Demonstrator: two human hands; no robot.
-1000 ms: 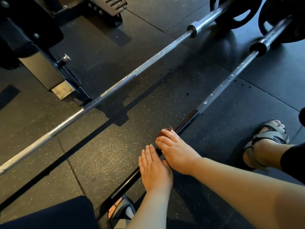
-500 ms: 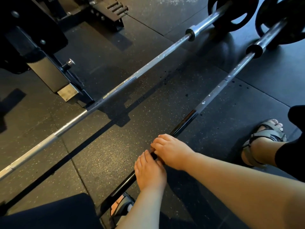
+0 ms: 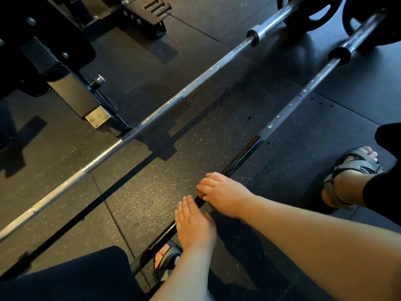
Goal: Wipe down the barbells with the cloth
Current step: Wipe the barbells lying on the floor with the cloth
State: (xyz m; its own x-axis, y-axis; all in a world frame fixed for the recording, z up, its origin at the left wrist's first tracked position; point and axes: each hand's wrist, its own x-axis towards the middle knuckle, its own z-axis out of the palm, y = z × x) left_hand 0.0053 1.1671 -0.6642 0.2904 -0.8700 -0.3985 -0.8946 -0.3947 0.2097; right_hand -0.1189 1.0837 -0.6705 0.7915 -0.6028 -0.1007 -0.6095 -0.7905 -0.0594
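I see the right hand (image 3: 223,192) curled over the near barbell (image 3: 280,117) on the rubber floor (image 3: 152,192); the left hand (image 3: 195,224) lies flat on that bar, fingers straight; the far barbell (image 3: 195,84), number 2, lies apart.

The right hand (image 3: 223,194) hides whatever its curled fingers hold against the near barbell (image 3: 240,156). The top edge crops both weight plates (image 3: 332,13).
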